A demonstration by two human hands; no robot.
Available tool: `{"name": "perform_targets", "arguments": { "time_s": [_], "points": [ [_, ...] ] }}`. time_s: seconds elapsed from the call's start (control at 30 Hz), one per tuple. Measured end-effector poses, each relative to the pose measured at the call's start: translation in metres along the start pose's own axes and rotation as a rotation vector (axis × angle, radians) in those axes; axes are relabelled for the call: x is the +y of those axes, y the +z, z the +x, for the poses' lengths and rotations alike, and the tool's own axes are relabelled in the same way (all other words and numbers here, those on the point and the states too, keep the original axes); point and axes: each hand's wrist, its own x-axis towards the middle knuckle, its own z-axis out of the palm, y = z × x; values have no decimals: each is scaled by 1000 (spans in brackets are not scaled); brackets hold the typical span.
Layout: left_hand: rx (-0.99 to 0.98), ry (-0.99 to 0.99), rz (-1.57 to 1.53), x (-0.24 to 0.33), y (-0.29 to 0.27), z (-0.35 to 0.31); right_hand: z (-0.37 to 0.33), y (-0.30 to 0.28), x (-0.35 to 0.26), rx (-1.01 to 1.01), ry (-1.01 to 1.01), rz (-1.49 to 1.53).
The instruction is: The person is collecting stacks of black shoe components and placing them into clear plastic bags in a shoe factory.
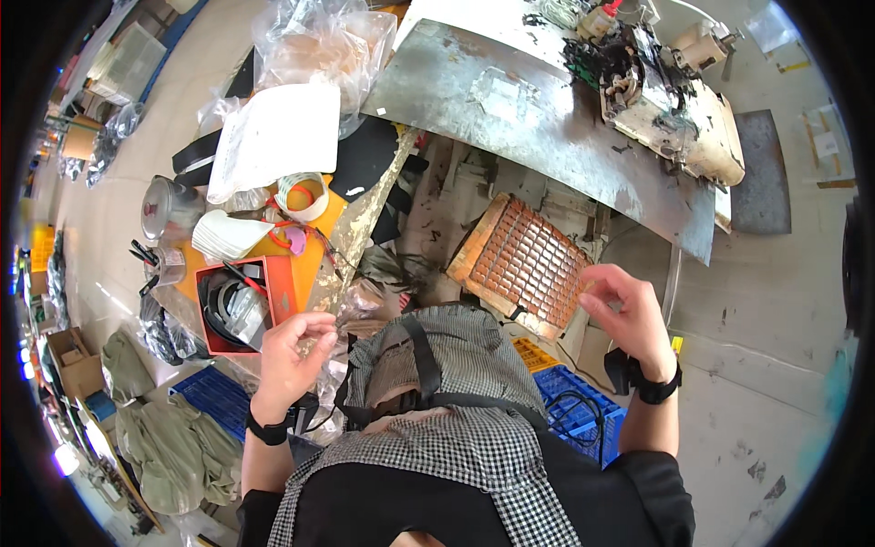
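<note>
Over the corner of the cluttered table at left hovers my left hand [293, 357], its fingers loosely bent, thumb apart, nothing seen in it. Beside it stands a red box [281, 290] with black coiled items and a clear plastic packet inside. My right hand [627, 314] is raised at the right, fingers curved and holding nothing visible. Its fingertips are nearest to the right edge of a brown beaded seat mat [529, 264] on a stool or chair; I cannot tell if they touch it. Beyond stands a sewing machine [670, 118] on a metal-topped table [474, 96], with black scraps on it.
White papers [278, 137], a tape roll [305, 198], pink-handled scissors [293, 239] and a lidded clear jar [169, 208] crowd the left table. Clear plastic bags [324, 46] lie behind. Blue crates [583, 415] [211, 401] stand low on both sides. Green-grey cloth [173, 451] is heaped at left.
</note>
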Motion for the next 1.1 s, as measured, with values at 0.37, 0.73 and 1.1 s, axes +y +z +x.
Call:
{"name": "perform_targets", "arguments": {
  "time_s": [0.37,0.73,1.1],
  "points": [
    [68,34,100,22,-30,7,32,-120,-68,24,-220,-62],
    [225,260,153,83,-66,7,67,-110,-217,211,-501,-116],
    [363,235,111,159,-122,52,288,-90,-305,-168,-878,-8]
  ]
}}
